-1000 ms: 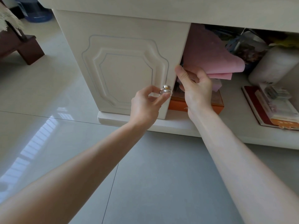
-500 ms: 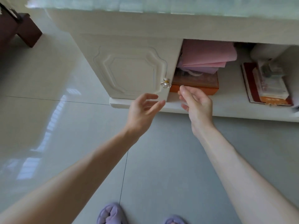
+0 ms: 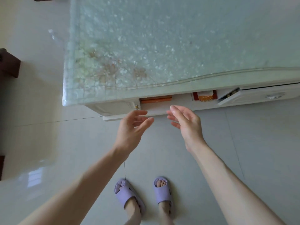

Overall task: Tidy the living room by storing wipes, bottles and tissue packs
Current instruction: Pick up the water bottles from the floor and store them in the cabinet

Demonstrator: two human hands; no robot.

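Your left hand (image 3: 129, 127) is off the knob (image 3: 136, 107) now, fingers relaxed. Your right hand (image 3: 185, 125) hovers nearby, also loose, empty.

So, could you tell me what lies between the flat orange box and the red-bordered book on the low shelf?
Nothing: in the head view, the cream shelf between the flat orange box and the red-bordered book is bare.

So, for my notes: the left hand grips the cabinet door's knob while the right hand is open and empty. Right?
Not quite: in the head view the left hand is open just below the knob, gripping nothing. The right hand is open and empty.
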